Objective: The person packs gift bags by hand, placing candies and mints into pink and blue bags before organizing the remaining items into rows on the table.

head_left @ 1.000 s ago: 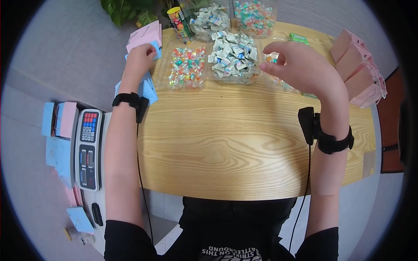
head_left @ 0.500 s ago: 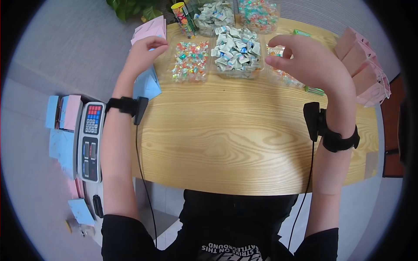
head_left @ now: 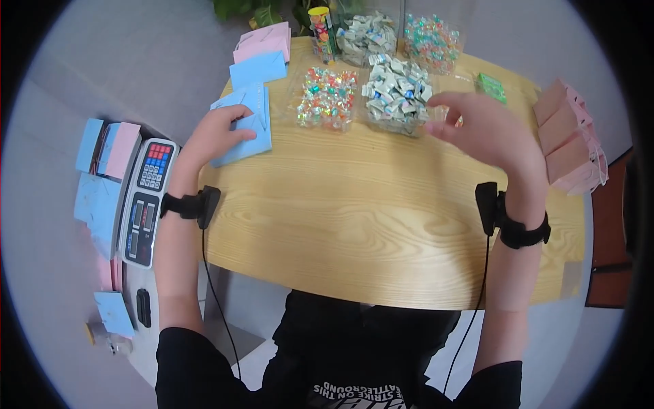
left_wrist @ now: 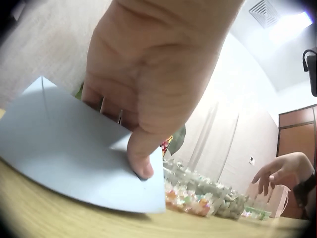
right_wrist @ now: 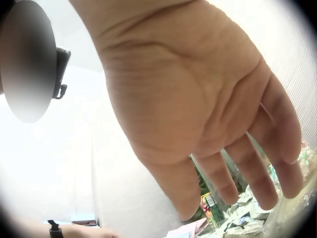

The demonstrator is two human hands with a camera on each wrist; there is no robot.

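At the table's left side, my left hand (head_left: 216, 136) grips a light-blue paper bag (head_left: 259, 140). The left wrist view shows the thumb (left_wrist: 141, 161) on the bag's face (left_wrist: 64, 144) and the other fingers behind its upper edge. My right hand (head_left: 487, 129), empty with loosely bent fingers, hovers beside the tray of white-green wrapped sweets (head_left: 398, 99), over a candy tray that it mostly hides. In the right wrist view the palm (right_wrist: 193, 104) faces the camera, its fingers spread above the wrapped sweets (right_wrist: 245, 213).
A tray of colourful candies (head_left: 327, 99) lies left of the wrapped sweets. Behind stand a yellow-topped tube (head_left: 322, 34) and more candy containers (head_left: 432, 44). Pink and blue bags (head_left: 262, 44) lie back left, pink bags (head_left: 569, 136) stand right, and a scale (head_left: 146, 201) is at the left.
My left hand has come down and nearer to the table's front, onto the blue bag, and now grips it. My right hand stays near the trays, slightly lower. The head view has shifted.
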